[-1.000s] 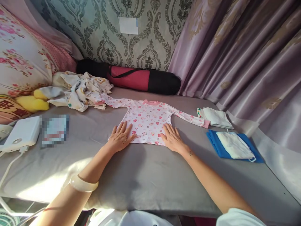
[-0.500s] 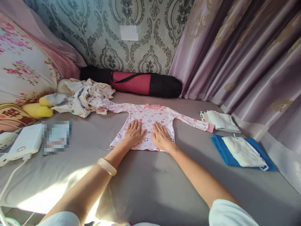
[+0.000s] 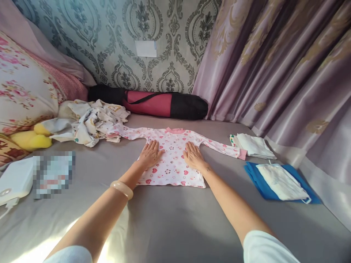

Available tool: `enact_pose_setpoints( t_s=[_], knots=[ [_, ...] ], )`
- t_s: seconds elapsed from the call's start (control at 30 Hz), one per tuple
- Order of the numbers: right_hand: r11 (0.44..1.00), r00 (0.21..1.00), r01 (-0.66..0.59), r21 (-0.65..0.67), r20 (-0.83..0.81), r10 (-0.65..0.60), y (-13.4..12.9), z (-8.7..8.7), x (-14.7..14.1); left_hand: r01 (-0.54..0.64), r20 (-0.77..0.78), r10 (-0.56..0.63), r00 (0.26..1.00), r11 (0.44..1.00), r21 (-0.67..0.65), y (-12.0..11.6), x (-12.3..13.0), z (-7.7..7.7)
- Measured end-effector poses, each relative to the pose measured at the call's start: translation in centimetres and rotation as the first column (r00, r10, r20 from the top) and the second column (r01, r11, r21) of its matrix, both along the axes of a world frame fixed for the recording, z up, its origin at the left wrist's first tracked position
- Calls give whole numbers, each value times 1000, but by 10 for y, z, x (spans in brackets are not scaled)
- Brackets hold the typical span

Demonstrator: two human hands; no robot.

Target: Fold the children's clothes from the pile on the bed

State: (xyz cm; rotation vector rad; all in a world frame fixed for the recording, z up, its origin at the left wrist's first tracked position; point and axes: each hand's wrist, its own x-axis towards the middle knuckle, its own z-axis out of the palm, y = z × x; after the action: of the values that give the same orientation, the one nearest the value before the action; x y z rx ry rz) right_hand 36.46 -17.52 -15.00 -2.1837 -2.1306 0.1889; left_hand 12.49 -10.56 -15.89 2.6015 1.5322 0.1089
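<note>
A small long-sleeved shirt (image 3: 170, 160), white with pink hearts and flowers and a pink collar, lies spread flat on the grey bed sheet (image 3: 175, 219). My left hand (image 3: 151, 154) rests palm down on its left side, fingers stretched out. On the right side of the shirt, my right hand (image 3: 193, 156) also lies flat with its fingers extended. Both sleeves reach outward; the left cuff touches a heap of crumpled clothes (image 3: 93, 120). A pale bangle (image 3: 122, 189) circles my left wrist.
Folded white cloths (image 3: 255, 145) and a blue folded cloth (image 3: 253, 179) with a white item on top (image 3: 282, 182) lie at right. Behind is a red and black long bag (image 3: 149, 103). At left are a white device (image 3: 19, 179), a blurred packet (image 3: 55, 175) and pillows (image 3: 24, 87).
My hands have moved apart toward the shirt's sides and slightly up it. The shirt's lower hem now lies straighter and its right lower corner shows. The view has shifted a little.
</note>
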Motion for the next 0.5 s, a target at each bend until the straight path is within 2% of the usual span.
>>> enact_pose_setpoints(
  t_s=[0.07,0.13,0.17,0.27,0.33,0.4,0.5],
  knots=[
    [1000,1000,0,-20,8,0,2,-1,3,8,-11,-8,1000,999,-34,4,0,5],
    [998,1000,-9,-58,-11,8,7,4,3,27,-6,-27,1000,996,-83,11,2,16],
    [998,1000,-4,-59,-25,3,12,9,3,16,20,-15,1000,998,-64,15,4,23],
    [996,999,31,80,-34,-28,32,19,1,-37,128,16,992,986,166,31,13,30],
    [991,999,39,129,-18,-37,44,18,0,-20,112,-8,994,970,243,40,16,23],
    [998,999,33,51,-16,-32,52,12,0,10,29,-15,999,987,157,48,17,11],
    [997,999,41,-60,-24,-43,57,2,2,-14,-45,15,999,1000,27,55,15,0]
  ],
)
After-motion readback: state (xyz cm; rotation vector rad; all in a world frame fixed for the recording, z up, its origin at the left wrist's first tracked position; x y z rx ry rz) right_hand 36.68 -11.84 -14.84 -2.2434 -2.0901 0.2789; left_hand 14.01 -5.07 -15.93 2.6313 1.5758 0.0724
